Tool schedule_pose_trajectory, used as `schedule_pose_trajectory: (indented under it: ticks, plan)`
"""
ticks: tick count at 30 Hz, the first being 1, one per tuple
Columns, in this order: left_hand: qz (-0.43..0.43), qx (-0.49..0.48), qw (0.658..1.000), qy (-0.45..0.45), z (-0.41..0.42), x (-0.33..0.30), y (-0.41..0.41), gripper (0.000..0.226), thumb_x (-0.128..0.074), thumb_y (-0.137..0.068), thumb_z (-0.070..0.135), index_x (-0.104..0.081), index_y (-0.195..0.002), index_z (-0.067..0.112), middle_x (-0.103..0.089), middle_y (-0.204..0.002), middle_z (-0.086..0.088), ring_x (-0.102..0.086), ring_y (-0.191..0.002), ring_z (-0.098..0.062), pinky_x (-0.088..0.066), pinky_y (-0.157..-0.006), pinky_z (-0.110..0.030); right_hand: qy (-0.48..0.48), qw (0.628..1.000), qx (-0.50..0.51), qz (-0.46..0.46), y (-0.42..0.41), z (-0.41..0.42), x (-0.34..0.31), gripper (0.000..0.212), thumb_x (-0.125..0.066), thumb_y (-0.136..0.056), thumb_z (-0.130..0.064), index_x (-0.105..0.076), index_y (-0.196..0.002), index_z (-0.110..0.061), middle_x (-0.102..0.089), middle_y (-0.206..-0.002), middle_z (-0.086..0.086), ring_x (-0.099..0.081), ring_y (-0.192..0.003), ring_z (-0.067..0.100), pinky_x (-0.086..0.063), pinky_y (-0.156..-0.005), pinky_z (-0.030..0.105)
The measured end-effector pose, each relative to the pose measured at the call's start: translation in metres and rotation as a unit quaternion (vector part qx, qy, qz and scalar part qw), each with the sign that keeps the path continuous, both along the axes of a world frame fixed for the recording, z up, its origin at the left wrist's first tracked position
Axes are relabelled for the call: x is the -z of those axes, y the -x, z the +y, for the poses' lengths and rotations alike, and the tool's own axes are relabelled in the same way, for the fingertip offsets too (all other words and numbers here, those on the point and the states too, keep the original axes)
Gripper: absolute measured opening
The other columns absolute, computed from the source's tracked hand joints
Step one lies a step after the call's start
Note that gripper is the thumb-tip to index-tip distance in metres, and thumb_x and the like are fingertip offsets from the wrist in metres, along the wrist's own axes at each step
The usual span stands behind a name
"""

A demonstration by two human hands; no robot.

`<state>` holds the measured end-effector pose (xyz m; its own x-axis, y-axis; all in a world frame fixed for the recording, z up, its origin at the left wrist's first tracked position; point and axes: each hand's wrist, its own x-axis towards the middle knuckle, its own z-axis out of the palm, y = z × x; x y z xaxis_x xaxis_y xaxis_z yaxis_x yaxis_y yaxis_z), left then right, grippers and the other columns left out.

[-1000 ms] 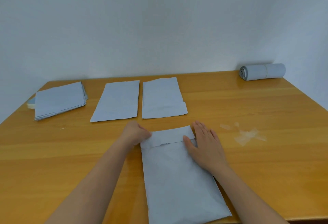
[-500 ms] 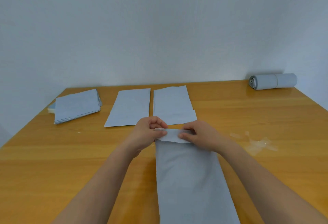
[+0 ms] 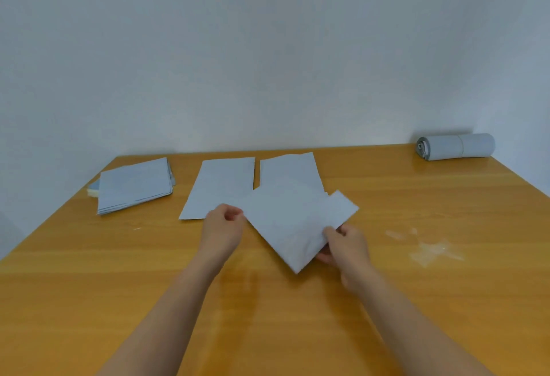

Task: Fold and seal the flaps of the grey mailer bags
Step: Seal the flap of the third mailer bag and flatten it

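A grey mailer bag [image 3: 293,223] hangs above the table, turned at an angle, and covers part of the bag behind it. My left hand [image 3: 223,228] pinches its left corner. My right hand [image 3: 345,243] grips its lower right edge with the thumb on top. Two more grey mailer bags lie flat side by side behind it, one at the left [image 3: 221,186] and one at the right [image 3: 287,171].
A stack of grey mailer bags [image 3: 134,185] lies at the far left of the wooden table [image 3: 89,286]. A roll of grey bags [image 3: 455,147] sits at the far right by the wall. Clear peeled strips [image 3: 428,249] lie right of my hands.
Both hands lifted the bag off the table in front of me and turned it at an angle towards the flat bags behind. Earlier they pressed and pinched its folded flap.
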<state>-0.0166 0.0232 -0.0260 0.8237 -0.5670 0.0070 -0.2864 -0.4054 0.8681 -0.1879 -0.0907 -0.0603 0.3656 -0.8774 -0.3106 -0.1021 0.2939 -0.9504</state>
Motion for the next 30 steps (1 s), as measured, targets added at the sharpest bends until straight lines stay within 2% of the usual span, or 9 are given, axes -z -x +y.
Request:
schedule_pose_trajectory:
  ticks: [5, 9, 12, 15, 16, 19, 21, 27, 30]
  plan:
    - [0.017, 0.196, 0.971, -0.136, 0.002, 0.022, 0.027, 0.049, -0.052, -0.087, 0.058, -0.056, -0.121, 0.023, -0.054, -0.119, 0.012, -0.05, -0.108, -0.006, -0.041, -0.084, -0.022, -0.03, 0.984, -0.142, 0.107, 0.007, 0.024, -0.002, 0.013, -0.054, -0.092, -0.012, -0.062, -0.097, -0.002, -0.073, -0.083, 0.013, -0.073, -0.07, 0.025, -0.058, -0.058, 0.027]
    - [-0.024, 0.25, 0.952, -0.175, 0.004, 0.038, 0.026, 0.067, -0.064, -0.078, 0.059, -0.045, -0.132, 0.023, -0.042, -0.138, 0.01, -0.039, -0.125, -0.008, -0.032, -0.095, -0.02, -0.015, 0.921, -0.314, 0.231, 0.02, 0.024, -0.021, 0.035, -0.059, -0.092, -0.032, -0.068, -0.08, -0.001, -0.074, -0.071, 0.011, -0.071, -0.062, 0.02, -0.057, -0.06, 0.023]
    - [-0.052, 0.259, 0.95, -0.165, 0.009, 0.049, 0.024, 0.075, -0.075, -0.072, 0.05, -0.042, -0.134, 0.025, -0.038, -0.14, 0.011, -0.038, -0.126, -0.007, -0.03, -0.097, -0.018, 0.198, 0.925, -0.216, 0.24, 0.021, 0.016, -0.016, 0.037, -0.056, -0.092, -0.033, -0.062, -0.065, -0.008, -0.069, -0.061, 0.0, -0.061, -0.054, 0.013, -0.048, -0.055, 0.024]
    - [-0.074, 0.239, 0.959, -0.136, 0.011, 0.057, 0.025, 0.077, -0.079, -0.07, 0.046, -0.041, -0.134, 0.026, -0.039, -0.142, 0.011, -0.038, -0.129, -0.008, -0.032, -0.102, -0.022, 0.416, 0.867, -0.106, 0.253, 0.018, 0.005, 0.002, 0.011, -0.054, -0.089, -0.025, -0.065, -0.088, -0.02, -0.063, -0.088, -0.012, -0.056, -0.088, 0.008, -0.044, -0.069, 0.024]
    - [-0.079, 0.238, 0.959, -0.13, 0.011, 0.058, 0.025, 0.077, -0.079, -0.07, 0.044, -0.042, -0.135, 0.026, -0.038, -0.144, 0.011, -0.038, -0.13, -0.009, -0.032, -0.105, -0.024, 0.454, 0.844, -0.118, 0.259, 0.018, 0.002, 0.011, 0.017, -0.053, -0.089, -0.018, -0.064, -0.102, -0.023, -0.06, -0.103, -0.012, -0.052, -0.102, 0.009, -0.044, -0.079, 0.024]
    - [-0.087, 0.249, 0.957, -0.124, 0.012, 0.062, 0.025, 0.076, -0.079, -0.072, 0.042, -0.042, -0.136, 0.023, -0.037, -0.146, 0.009, -0.036, -0.131, -0.008, -0.028, -0.106, -0.023, 0.49, 0.812, -0.163, 0.271, 0.019, -0.003, 0.04, 0.042, -0.046, -0.089, -0.005, -0.055, -0.128, -0.021, -0.051, -0.135, -0.004, -0.04, -0.129, 0.015, -0.03, -0.105, 0.03]
    - [-0.085, 0.251, 0.957, -0.119, 0.013, 0.064, 0.024, 0.077, -0.079, -0.071, 0.042, -0.043, -0.136, 0.024, -0.036, -0.146, 0.01, -0.035, -0.132, -0.007, -0.028, -0.108, -0.024, 0.49, 0.806, -0.164, 0.289, 0.02, -0.001, 0.049, 0.046, -0.042, -0.092, -0.006, -0.05, -0.133, -0.023, -0.046, -0.141, -0.008, -0.033, -0.135, 0.011, -0.02, -0.109, 0.028]
    - [-0.089, 0.211, 0.973, -0.036, 0.013, 0.07, 0.021, 0.059, -0.082, -0.069, 0.038, -0.058, -0.122, 0.026, -0.05, -0.135, 0.012, -0.039, -0.13, -0.002, -0.03, -0.109, -0.021, 0.484, 0.821, -0.112, 0.28, 0.021, 0.001, 0.052, 0.053, -0.045, -0.086, 0.001, -0.049, -0.135, -0.017, -0.055, -0.129, -0.001, -0.044, -0.123, 0.018, -0.032, -0.105, 0.032]
    - [-0.147, 0.171, 0.974, -0.001, 0.02, 0.071, 0.026, 0.043, -0.078, -0.074, 0.037, -0.062, -0.112, 0.025, -0.059, -0.113, 0.016, -0.051, -0.106, 0.004, -0.038, -0.089, -0.003, 0.5, 0.819, -0.091, 0.266, 0.023, 0.001, 0.053, 0.052, -0.047, -0.083, 0.003, -0.052, -0.133, -0.013, -0.058, -0.119, 0.003, -0.046, -0.114, 0.021, -0.038, -0.1, 0.032]
